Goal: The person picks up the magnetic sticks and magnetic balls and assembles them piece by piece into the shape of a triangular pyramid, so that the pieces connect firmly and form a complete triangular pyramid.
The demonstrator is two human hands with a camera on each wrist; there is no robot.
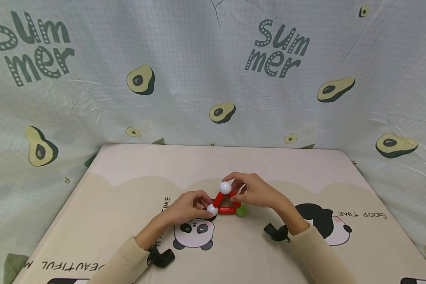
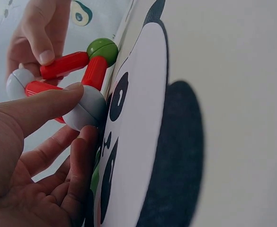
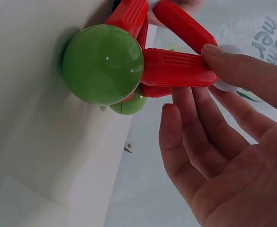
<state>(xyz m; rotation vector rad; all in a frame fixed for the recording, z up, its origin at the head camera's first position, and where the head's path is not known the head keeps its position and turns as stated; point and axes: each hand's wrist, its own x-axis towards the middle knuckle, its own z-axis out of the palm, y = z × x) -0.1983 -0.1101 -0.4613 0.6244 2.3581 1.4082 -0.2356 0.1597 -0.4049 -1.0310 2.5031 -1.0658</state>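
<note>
Red rods (image 1: 227,210) and balls form a small upright frame on the mat. My left hand (image 1: 189,205) pinches the white ball (image 2: 86,111) at the frame's near left corner, thumb on one side and fingers on the other. At the top, my right hand (image 1: 253,191) holds a red rod (image 3: 176,68) by its upper end, right beside the upper white ball (image 1: 225,187). That rod runs down to a green ball (image 3: 102,64) at the right corner. Behind it, a second green ball (image 3: 131,104) shows partly hidden in the right wrist view.
The play mat (image 1: 234,252) has printed pandas and lettering. A hanging cloth (image 1: 184,47) with avocado prints stands behind and at the sides. Black wrist devices (image 1: 277,232) sit at both sleeves, close over the mat.
</note>
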